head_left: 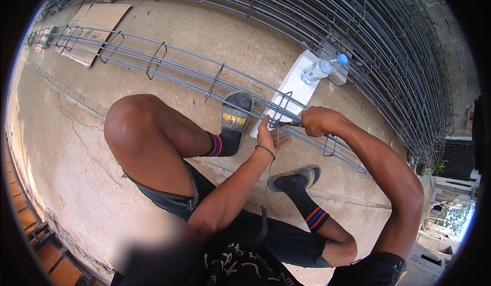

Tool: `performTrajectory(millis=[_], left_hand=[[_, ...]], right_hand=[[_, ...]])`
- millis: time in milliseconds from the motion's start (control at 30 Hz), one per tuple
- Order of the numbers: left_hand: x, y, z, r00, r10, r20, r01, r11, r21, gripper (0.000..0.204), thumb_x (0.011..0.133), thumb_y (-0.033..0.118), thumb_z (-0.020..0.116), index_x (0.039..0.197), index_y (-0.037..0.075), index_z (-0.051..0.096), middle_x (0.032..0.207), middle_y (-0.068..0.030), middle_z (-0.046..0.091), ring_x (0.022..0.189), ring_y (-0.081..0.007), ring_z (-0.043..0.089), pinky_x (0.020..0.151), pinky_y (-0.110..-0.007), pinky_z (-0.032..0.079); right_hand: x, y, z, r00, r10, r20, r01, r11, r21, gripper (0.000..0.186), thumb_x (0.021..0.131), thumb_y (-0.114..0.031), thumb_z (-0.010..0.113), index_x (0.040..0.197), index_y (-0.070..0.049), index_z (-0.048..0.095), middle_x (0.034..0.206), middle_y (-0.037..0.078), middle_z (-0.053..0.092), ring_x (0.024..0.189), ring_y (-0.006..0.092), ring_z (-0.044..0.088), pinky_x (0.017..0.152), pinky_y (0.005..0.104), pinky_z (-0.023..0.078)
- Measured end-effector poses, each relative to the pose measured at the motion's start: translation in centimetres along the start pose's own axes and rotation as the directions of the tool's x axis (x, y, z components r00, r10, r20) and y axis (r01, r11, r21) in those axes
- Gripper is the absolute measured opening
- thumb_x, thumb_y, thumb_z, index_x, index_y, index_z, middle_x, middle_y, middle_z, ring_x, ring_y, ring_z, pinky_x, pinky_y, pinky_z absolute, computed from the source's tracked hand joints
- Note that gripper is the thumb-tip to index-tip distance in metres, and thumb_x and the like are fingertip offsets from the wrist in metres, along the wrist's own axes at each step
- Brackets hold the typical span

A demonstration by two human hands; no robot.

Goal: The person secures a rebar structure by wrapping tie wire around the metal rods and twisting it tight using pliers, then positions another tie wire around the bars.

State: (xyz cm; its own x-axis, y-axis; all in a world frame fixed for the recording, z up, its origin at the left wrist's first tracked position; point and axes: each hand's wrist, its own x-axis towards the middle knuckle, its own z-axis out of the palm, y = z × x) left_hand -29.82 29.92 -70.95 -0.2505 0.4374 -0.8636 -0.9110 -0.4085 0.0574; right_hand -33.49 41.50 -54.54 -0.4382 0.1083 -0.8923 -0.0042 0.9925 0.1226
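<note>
A long rebar cage [186, 75] with square stirrups crosses in front of my legs, over a white slab [290, 100]. My right hand [319, 121] is closed round a dark-handled tool [292, 124], probably pliers or a hook, whose tip is at a crossing of bar and stirrup. Just below that crossing is my left hand [272, 136], thumb raised beside the bars and fingers stretched out under them. A thin wire [271, 176] hangs down near it; whether my fingers touch it I cannot tell.
Stacked rebar cages [381, 66] fill the back and right. Two plastic bottles [314, 72] rest on the white slab. A cardboard sheet [105, 17] lies at back left. My sandalled feet [235, 119] are either side of my left hand. Orange tiles [28, 217] border the left edge.
</note>
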Motion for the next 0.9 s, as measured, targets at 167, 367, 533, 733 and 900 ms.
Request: performTrajectory(millis=[167,367,533,733,900], left_hand=[[1.5,-3.2,-0.5,0.946,-0.103,0.307,0.207,0.922,-0.327,0.076,0.09,0.055,0.048,0.127,-0.012,0.042,0.109,-0.0257,0.061,0.077,-0.029,0.064,0.073,-0.041,0.054],[0.6,0.3,-1.8,0.92,0.385,0.069,-0.353,0.74,0.573,0.05,0.089,0.044,0.062,0.095,-0.005,0.069,0.072,-0.0101,0.067,0.056,-0.0173,0.057,0.053,-0.033,0.043],[3.9,2.7,-4.4,0.602,0.766,0.226,-0.639,0.292,0.712,0.04,0.087,0.033,0.068,0.068,-0.002,0.065,0.057,-0.0048,0.059,0.051,-0.0154,0.052,0.052,-0.032,0.041],[5.3,2.6,-4.5,0.571,0.745,0.345,-0.646,0.148,0.749,0.031,0.094,0.025,0.059,0.081,-0.003,0.063,0.063,-0.007,0.064,0.057,-0.0133,0.061,0.045,-0.03,0.045],[3.5,2.8,-3.1,0.638,0.641,0.425,-0.711,0.279,0.646,0.024,0.095,0.02,0.057,0.088,-0.002,0.063,0.074,-0.0087,0.068,0.067,-0.0145,0.068,0.043,-0.029,0.049]], right_hand=[[-0.5,-0.1,0.5,0.988,-0.11,-0.106,0.081,0.966,-0.244,0.025,0.081,-0.008,0.055,0.097,0.005,0.069,0.093,0.02,0.068,0.092,0.0296,0.067,0.081,0.0481,0.054],[0.9,1.7,3.4,0.822,-0.235,-0.519,-0.21,0.722,-0.659,0.034,0.089,-0.021,0.048,0.109,-0.003,0.068,0.128,0.018,0.052,0.126,0.0328,0.041,0.109,0.064,0.021],[1.0,1.5,3.1,0.681,-0.405,-0.61,-0.26,0.646,-0.718,0.038,0.089,-0.024,0.049,0.116,-0.003,0.065,0.131,0.017,0.05,0.128,0.0334,0.04,0.111,0.0629,0.019],[1.5,2.8,3.2,0.656,-0.4,-0.64,-0.229,0.702,-0.674,0.039,0.089,-0.022,0.049,0.118,-0.001,0.063,0.134,0.018,0.048,0.131,0.0347,0.037,0.111,0.0649,0.015],[0.2,4.3,2.7,0.915,0.126,-0.383,-0.263,0.906,-0.33,0.035,0.089,-0.019,0.05,0.112,0.001,0.066,0.133,0.019,0.049,0.131,0.035,0.037,0.111,0.0665,0.012]])
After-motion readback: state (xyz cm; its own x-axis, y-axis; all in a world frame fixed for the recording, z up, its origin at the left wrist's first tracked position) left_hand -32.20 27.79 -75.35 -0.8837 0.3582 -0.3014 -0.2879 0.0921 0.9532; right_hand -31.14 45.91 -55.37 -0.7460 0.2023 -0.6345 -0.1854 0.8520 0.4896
